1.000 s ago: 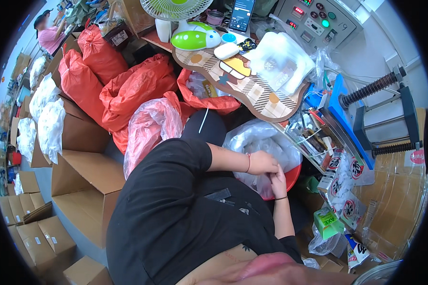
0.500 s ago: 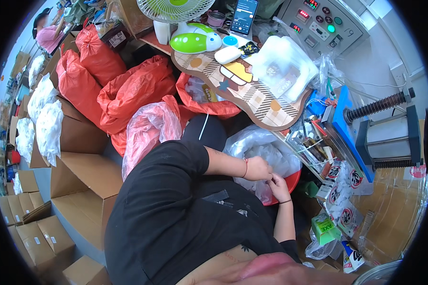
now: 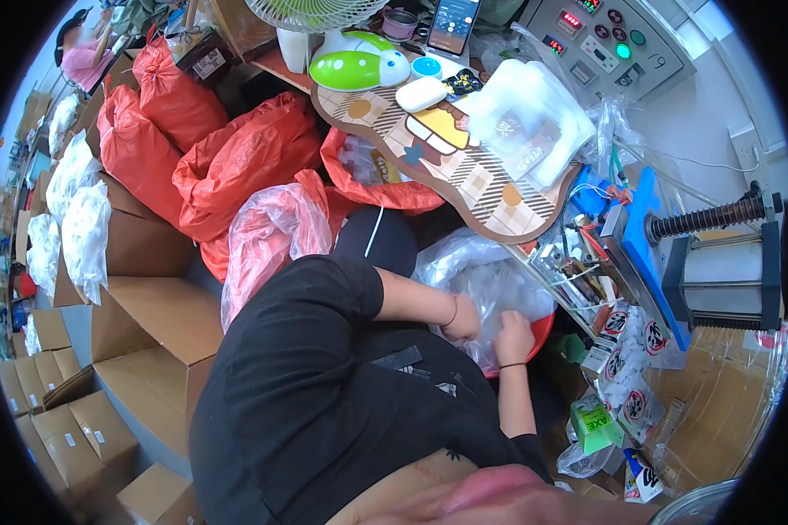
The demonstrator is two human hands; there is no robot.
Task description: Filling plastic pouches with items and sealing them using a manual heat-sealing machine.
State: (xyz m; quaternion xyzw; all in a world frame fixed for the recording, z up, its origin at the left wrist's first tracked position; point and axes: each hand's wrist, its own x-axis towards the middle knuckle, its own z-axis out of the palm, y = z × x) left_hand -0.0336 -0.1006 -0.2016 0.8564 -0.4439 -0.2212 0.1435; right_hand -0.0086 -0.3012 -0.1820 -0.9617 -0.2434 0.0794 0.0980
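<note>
My left hand [image 3: 463,317] is curled closed over a clear plastic bag [image 3: 490,271] that lines a red tub [image 3: 544,332]. Just to its right, my right hand [image 3: 512,338] is also closed, its knuckles up and its fingers bent down toward the bag. A small gap separates the two hands. Whatever sits between the fingertips of either hand is hidden or too small to name. Crumpled clear film fills the tub's opening, and its contents cannot be made out.
A wavy-edged patterned mat [image 3: 517,210] on the bench carries a white plastic bag [image 3: 534,114] and a green fan [image 3: 359,63]. Red sacks [image 3: 245,166] and an open carton [image 3: 158,324] stand left. A blue-plated press [image 3: 652,254] and a control box [image 3: 600,44] are right.
My hands were together at the fingertips and have come apart. The left moved slightly left and down, the right slightly up. The view has shifted a little.
</note>
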